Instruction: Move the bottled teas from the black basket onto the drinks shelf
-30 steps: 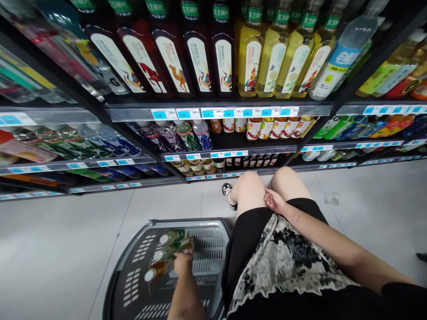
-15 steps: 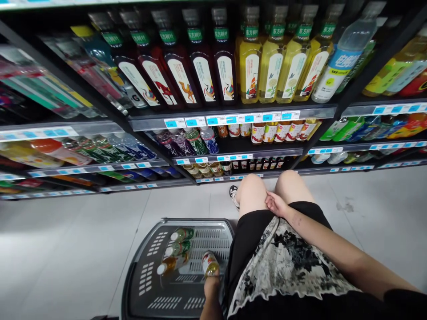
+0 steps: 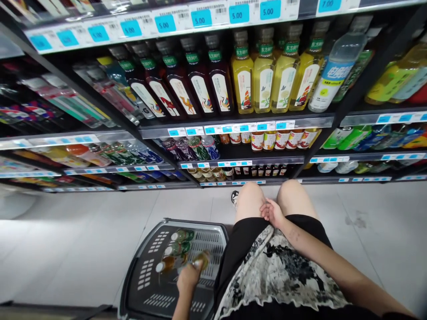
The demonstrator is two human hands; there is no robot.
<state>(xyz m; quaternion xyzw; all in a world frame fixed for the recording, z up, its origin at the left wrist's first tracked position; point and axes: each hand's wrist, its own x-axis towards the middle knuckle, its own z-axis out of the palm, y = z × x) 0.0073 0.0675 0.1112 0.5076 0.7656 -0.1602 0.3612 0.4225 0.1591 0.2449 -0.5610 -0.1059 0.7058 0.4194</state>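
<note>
Here, your left hand [image 3: 188, 277] is closed around a yellowish bottle [image 3: 204, 258], blurred, its label too smeared to read; finger placement hard to make out. Bottle is inside the grey basket [image 3: 154, 284], over the slotted floor, tilted, far end pointing up and right. Just beside it lies an amber bottle [image 3: 176, 261], white cap toward you on the left; whether the two touch, you cannot tell from here. Beyond that, two green-labelled bottles [image 3: 184, 234] lie side by side, caps also leftward. Your right hand [image 3: 272, 214] rests in your lap near the inner thigh, fingers slack and half uncurled. Basket stands by your left leg on pale floor tiles [image 3: 180, 204]. Ahead, low shelving: small bottles with red-and-white labels [image 3: 282, 139] on the second tier; above them dark bottles [image 3: 200, 89] left, yellow tea bottles [image 3: 263, 82] right, then a leaning clear bottle with a blue-and-white label [image 3: 336, 69]. Price tags [image 3: 202, 18] run along the upper edge, several reading 5.00.
</note>
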